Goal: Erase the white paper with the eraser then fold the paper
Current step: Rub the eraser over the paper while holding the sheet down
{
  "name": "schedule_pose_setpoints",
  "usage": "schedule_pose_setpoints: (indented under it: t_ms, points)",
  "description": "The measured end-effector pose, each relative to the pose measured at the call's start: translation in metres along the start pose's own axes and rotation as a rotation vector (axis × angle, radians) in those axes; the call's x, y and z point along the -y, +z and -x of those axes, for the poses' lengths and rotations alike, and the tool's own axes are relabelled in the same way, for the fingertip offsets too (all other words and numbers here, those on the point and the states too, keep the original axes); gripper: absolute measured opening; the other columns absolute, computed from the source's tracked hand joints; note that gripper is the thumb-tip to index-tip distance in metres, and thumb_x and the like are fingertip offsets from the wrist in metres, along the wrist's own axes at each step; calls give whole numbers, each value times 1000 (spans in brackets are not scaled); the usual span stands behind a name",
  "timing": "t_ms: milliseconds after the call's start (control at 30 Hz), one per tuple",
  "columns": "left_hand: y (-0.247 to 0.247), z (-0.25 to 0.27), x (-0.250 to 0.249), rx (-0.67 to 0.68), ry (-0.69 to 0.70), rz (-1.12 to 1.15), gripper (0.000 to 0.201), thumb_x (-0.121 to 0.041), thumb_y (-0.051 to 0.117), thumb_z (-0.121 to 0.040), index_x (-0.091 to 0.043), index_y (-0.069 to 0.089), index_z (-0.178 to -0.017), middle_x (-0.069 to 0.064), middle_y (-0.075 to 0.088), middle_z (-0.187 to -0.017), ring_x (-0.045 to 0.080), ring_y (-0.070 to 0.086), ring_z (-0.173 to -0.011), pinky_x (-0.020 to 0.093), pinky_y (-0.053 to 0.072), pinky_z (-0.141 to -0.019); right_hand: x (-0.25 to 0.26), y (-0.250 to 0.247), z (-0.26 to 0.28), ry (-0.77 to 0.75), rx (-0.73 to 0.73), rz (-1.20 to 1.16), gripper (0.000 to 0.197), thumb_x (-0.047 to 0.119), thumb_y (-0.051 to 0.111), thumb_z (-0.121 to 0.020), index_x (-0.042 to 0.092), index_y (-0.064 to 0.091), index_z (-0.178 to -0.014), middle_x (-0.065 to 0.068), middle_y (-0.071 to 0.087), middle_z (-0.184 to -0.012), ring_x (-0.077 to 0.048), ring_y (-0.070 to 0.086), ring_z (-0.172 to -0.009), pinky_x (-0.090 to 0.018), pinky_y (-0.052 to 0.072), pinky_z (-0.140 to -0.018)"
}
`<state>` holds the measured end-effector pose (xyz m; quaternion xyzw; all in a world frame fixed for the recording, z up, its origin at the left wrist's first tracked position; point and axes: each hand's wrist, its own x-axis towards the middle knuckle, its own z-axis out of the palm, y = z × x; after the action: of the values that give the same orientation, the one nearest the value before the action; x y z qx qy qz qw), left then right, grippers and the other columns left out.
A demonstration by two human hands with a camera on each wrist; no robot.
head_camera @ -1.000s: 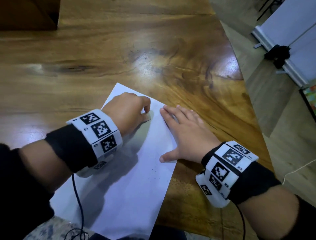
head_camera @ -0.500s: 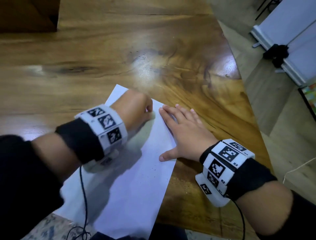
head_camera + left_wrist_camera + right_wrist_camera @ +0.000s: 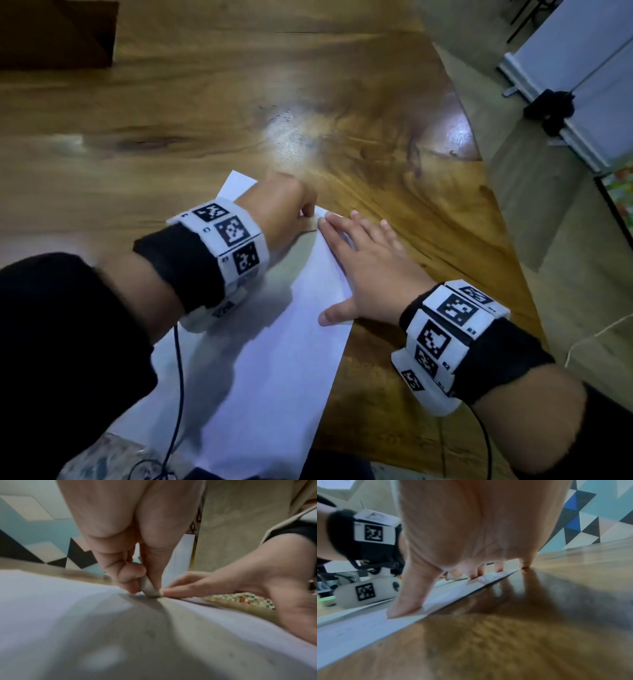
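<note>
Bare table (image 3: 205,102) lies open from nine to one o'clock of the paper (image 3: 260,359); only a dark wooden block (image 3: 54,32) stands far off at eleven. At three, the table edge drops away.

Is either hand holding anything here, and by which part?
The left hand pinches the eraser by its upper part, tip on the white paper. The right hand only presses flat.

Left hand (image 3: 284,209) curled into a fist, fingertips pinching the eraser (image 3: 150,589) tip-down; right hand (image 3: 370,270) flat, fingers spread, thumb out to the side; both forearms angled inward.
</note>
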<state>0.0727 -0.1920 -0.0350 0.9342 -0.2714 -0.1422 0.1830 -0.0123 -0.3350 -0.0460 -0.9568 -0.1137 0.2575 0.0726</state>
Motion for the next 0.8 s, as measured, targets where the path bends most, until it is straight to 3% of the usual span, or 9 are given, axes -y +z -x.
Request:
schedule_pose_setpoints:
  t_ms: [100,167,233,300,433,533,633,700,800]
  points:
    - [3,23,-5,166,104,-69,8,-15,56,-79,-13,59,-72,1,47,-67,24,47,-71,27,23,-60,0,-1,0,0,5,8,125,71,65,-63,28,-17,-147,16,-18,-155,-16,-22,-143,-44,-11,-117]
    - [9,47,-5,286,185,-109,8,-14,56,-79,-10,59,-72,3,49,-72,25,48,-70,30,33,-63,0,0,0,3,5,13,125,72,64,-63,28,-17,-148,17,-18,-155,-15,-22,-143,-44,-11,-117]
    - [12,60,-6,318,197,-128,8,-13,53,-80,-9,57,-74,5,46,-77,27,50,-71,35,43,-68,0,0,0,4,11,8,124,72,64,-64,28,-17,-148,17,-20,-154,-14,-23,-142,-42,-12,-117]
    - [14,61,-7,303,187,-153,9,-13,51,-82,-11,54,-74,3,43,-77,29,51,-70,36,45,-68,0,1,2,4,12,-2,122,70,63,-67,27,-18,-148,16,-23,-154,-12,-25,-141,-41,-14,-116]
    - [13,60,-7,293,135,-117,10,-16,55,-80,-20,51,-71,-3,41,-70,23,45,-69,30,40,-62,-4,4,14,81,-4,-6,122,67,62,-70,18,-18,-148,6,-30,-153,-10,-26,-141,-38,-14,-116]
    - [0,48,-6,362,20,-31,5,-20,64,-74,-22,60,-73,-14,43,-57,5,46,-56,17,34,-53,-3,7,20,107,18,-48,126,68,63,-69,15,-21,-146,2,-34,-151,-10,-28,-140,-37,-15,-116]
    - [-11,19,-10,248,-32,26,9,-14,64,-73,-14,66,-82,-15,45,-53,1,45,-47,20,35,-51,-1,9,20,109,20,-66,130,70,63,-66,14,-22,-146,1,-37,-150,-11,-30,-139,-36,-16,-115]
    - [-11,0,-15,147,-33,37,14,-11,60,-76,-12,65,-89,-9,50,-60,13,48,-61,22,30,-53,-1,9,20,116,27,-49,130,72,62,-66,13,-22,-146,-1,-37,-150,-13,-29,-140,-39,-15,-116]
    - [-1,-11,-21,63,-5,21,13,-9,58,-79,-10,64,-90,0,50,-77,19,46,-79,20,28,-63,0,7,21,135,44,-11,130,74,59,-65,13,-23,-146,-1,-35,-151,-14,-27,-141,-47,-13,-116]
